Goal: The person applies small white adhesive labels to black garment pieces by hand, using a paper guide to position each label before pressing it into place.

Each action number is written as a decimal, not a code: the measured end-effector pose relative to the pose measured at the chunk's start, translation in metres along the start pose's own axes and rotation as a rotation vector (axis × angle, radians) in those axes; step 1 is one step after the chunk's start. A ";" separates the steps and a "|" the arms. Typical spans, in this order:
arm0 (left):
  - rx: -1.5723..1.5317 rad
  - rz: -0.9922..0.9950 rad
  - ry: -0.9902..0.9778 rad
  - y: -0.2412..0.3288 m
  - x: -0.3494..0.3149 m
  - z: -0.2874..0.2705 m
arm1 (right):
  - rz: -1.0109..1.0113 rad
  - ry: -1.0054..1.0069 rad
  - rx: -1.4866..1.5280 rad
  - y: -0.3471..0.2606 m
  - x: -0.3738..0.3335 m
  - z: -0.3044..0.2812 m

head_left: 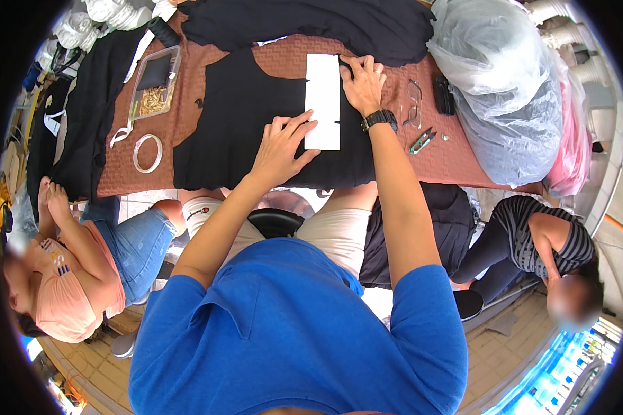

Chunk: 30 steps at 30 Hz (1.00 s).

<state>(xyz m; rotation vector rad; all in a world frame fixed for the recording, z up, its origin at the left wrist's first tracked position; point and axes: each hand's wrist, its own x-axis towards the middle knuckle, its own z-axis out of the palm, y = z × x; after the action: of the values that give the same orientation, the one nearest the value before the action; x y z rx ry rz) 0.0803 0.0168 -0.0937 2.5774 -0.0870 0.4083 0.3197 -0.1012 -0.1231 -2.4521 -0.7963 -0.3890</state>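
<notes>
A piece of black fabric (242, 131) with a curved cut-out at its top lies flat on the table. On its right part rests a white rectangular card (322, 97) with small dark notches or marks along its edges, upright lengthwise. My left hand (284, 146) is open, its fingers spread over the card's lower left edge and the fabric. At the card's upper right corner, my right hand (364, 84), with a black watch, lies with fingers apart and bent, fingertips on the corner and cloth. Neither hand grips anything that I can see.
Right of my hands lie eyeglasses (413, 104), green thread snips (422, 140) and a black case (444, 95). Large plastic bags (505, 90) stand beyond. On the left are a clear box (135, 93) of brass-coloured pieces and a white ring (147, 153). People sit on both sides.
</notes>
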 end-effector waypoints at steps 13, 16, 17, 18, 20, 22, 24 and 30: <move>-0.040 0.102 0.167 -0.003 -0.007 0.005 | -0.018 0.031 0.050 0.003 0.000 0.002; -0.055 0.123 0.171 -0.005 -0.006 0.006 | -0.030 0.035 0.062 0.006 0.001 0.004; -0.055 0.121 0.172 -0.005 -0.006 0.006 | -0.024 0.026 0.077 0.006 0.001 0.002; -0.055 0.120 0.173 -0.005 -0.006 0.006 | -0.018 0.016 0.093 0.006 0.001 0.001; -0.036 0.136 0.189 -0.007 -0.006 0.008 | 0.008 0.002 0.093 0.002 0.001 -0.001; -0.029 0.140 0.193 -0.008 -0.006 0.009 | 0.029 -0.011 0.086 0.002 0.000 -0.001; -0.038 0.135 0.183 -0.007 -0.004 0.008 | 0.048 -0.021 0.068 0.005 0.003 0.001; -0.053 0.116 0.173 -0.007 -0.003 0.007 | 0.009 -0.003 0.061 0.002 0.000 -0.001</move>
<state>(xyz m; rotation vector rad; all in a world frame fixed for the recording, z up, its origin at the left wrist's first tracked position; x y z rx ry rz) 0.0804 0.0193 -0.1037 2.4813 -0.1837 0.6619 0.3210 -0.1032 -0.1237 -2.3993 -0.7865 -0.3522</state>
